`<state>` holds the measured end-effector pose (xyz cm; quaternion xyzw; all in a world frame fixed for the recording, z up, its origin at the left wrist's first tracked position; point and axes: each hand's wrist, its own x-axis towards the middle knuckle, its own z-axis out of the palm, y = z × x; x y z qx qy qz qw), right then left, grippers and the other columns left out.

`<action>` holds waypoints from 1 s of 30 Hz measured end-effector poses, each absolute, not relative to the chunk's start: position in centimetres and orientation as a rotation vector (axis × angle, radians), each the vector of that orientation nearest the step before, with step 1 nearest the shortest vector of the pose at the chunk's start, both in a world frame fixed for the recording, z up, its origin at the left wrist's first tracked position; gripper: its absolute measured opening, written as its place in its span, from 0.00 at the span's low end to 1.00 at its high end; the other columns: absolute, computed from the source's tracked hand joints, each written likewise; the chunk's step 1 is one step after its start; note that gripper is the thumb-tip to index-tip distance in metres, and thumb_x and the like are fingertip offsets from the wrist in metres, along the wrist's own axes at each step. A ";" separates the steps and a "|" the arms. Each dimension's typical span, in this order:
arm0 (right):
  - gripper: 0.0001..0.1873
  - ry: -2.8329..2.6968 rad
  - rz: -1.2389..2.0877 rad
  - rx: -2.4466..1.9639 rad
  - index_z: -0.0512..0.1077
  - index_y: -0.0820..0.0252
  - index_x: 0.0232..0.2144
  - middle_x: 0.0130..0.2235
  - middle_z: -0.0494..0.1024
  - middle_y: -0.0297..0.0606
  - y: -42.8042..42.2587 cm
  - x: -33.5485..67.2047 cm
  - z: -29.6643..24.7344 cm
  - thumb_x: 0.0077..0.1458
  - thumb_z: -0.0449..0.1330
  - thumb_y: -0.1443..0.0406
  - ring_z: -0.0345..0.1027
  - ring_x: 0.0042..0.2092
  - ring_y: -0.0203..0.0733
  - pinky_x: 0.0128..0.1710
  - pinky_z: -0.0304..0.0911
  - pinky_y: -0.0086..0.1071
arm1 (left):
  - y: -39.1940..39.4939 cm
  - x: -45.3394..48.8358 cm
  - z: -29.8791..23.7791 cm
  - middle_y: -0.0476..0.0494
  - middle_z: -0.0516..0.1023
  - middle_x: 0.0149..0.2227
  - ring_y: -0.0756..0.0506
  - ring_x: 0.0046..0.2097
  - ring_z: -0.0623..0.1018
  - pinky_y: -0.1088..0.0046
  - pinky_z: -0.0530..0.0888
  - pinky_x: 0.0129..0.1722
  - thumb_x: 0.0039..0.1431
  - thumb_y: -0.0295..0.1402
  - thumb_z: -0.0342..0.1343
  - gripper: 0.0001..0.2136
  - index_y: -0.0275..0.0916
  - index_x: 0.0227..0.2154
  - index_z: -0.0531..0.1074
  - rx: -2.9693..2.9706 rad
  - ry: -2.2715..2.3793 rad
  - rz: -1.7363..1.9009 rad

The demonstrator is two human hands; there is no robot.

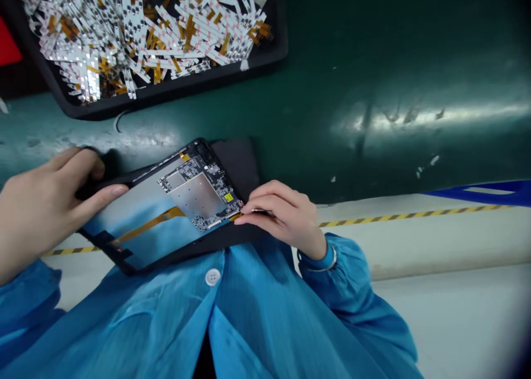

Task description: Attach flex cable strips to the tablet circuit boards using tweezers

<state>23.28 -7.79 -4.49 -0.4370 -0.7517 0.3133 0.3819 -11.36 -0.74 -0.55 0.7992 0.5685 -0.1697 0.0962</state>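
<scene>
An opened tablet (141,213) lies tilted on a black pad at the near edge of the green bench, its circuit board (199,193) and an orange flex cable (149,224) exposed. My left hand (45,202) grips the tablet's far left edge, fingers curled over the frame. My right hand (282,213) is pinched on a thin metal tool, perhaps tweezers (257,210), whose tip touches the board's lower right corner.
A black tray (174,88) heaped with several white and orange flex strips sits at the back left. A yellow-black striped line (415,216) runs along the bench's pale front edge. A blue strip (489,191) lies at right. My blue smock fills the foreground.
</scene>
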 end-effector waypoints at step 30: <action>0.09 -1.986 1.053 -1.083 0.81 0.51 0.38 0.45 0.79 0.34 -9.3 25.8 -4.4 0.62 0.59 0.66 0.65 0.30 0.32 0.22 0.53 0.29 | -3.2 -5.9 2.5 0.46 0.65 0.34 0.48 0.30 0.63 0.76 0.51 0.27 0.68 0.43 0.38 0.14 0.40 0.32 0.60 2.416 1.779 -0.936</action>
